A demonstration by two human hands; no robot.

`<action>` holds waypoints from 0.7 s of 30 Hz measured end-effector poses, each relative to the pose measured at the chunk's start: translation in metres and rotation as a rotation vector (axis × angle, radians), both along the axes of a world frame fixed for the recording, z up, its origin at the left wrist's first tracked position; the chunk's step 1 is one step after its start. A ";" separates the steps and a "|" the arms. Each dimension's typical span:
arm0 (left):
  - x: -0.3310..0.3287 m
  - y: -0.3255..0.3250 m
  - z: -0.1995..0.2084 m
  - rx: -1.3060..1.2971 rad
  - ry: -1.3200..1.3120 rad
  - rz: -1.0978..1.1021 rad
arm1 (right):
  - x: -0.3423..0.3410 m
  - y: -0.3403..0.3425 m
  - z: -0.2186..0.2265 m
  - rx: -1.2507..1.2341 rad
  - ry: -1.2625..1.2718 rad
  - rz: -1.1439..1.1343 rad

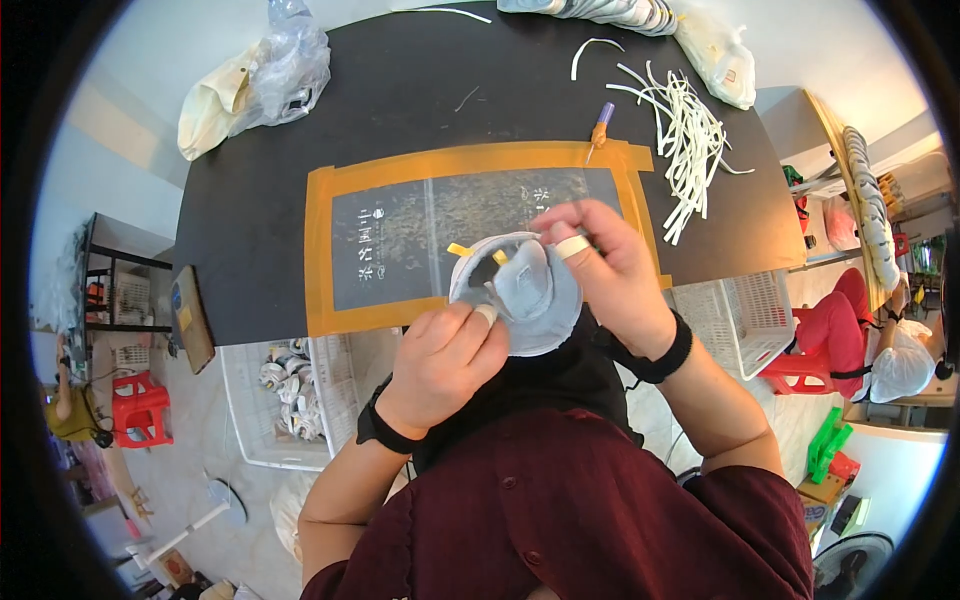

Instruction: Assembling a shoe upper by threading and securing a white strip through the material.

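A small, round blue-grey fabric piece [545,318], cap-like with a curved flap, is held between my hands over the near edge of the table. Two small yellow tabs show on its rim and inside. My left hand [450,345] is closed, with thumb and fingers pinching its lower left edge. Bent fingers of my right hand [615,270] grip the upper right rim. Each hand wears a pale band around a finger. The fingertips partly hide the spots they hold.
A dark mat edged with orange tape [320,220] lies on the black table [450,80]. White strips [690,150] are heaped right of an awl-like tool [601,128]. Plastic bags [285,70] sit far left. White baskets [285,400] stand below; a person [890,350] sits at right.
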State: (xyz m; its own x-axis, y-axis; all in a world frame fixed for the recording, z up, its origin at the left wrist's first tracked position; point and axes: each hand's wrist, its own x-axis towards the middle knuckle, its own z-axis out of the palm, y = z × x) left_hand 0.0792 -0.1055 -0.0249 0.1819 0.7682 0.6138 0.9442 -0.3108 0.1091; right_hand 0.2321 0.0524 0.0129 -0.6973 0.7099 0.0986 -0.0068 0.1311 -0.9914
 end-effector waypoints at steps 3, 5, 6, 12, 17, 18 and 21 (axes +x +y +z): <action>-0.004 -0.002 0.019 -0.041 -0.199 0.016 | 0.014 0.005 0.011 -0.082 0.049 -0.060; -0.007 -0.004 0.026 -0.101 -0.344 0.035 | 0.024 0.009 0.014 -0.174 0.090 -0.108; -0.009 -0.007 0.027 -0.231 -0.845 0.023 | 0.028 0.012 0.018 -0.229 0.065 -0.079; -0.015 -0.008 0.022 -0.318 -2.019 -0.132 | 0.021 -0.006 0.007 -0.242 0.024 0.055; -0.008 -0.010 0.009 -0.368 -2.184 -0.190 | 0.016 -0.020 -0.005 -0.505 0.033 0.182; -0.007 -0.009 0.009 -0.389 -2.209 -0.209 | 0.016 -0.021 -0.010 -0.536 0.039 0.200; -0.006 -0.011 0.007 -0.403 -2.246 -0.230 | 0.018 -0.021 -0.026 -0.657 0.111 0.235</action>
